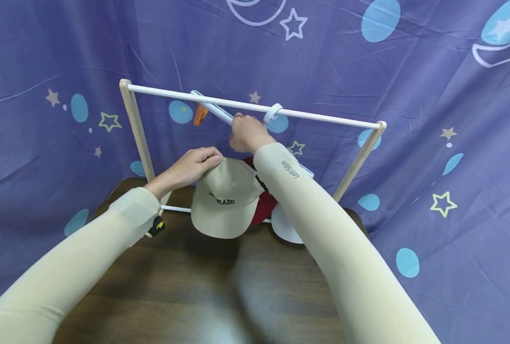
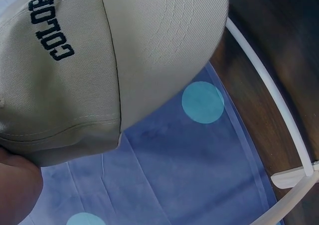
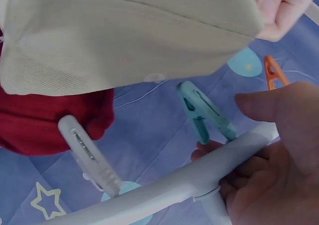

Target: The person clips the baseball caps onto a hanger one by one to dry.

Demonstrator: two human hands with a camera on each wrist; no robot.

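L hand (image 1: 194, 165) is pinching cap (image 1: 233, 179); R hand (image 1: 250, 134) is holding hanger (image 3: 149, 197) w/ curled fingers (thumb apart). Steadying teal clip (image 3: 208, 108) beside R fingertips is prob. helping.

Beige cap (image 1: 225, 191), dark lettering (image 2: 44, 14); dark-red cap (image 3: 45, 123); pale-blue hanger (image 3: 154, 191); teal clip (image 3: 210, 110), orange clip (image 1: 200, 115); purple-blue curtain (image 1: 409, 76), light-blue spots (image 1: 407, 262).

Red cap (image 1: 265, 209) mostly hidden behind beige cap (image 1: 223, 220); white cap (image 1: 285, 226) partly behind right sleeve (image 1: 330, 217).
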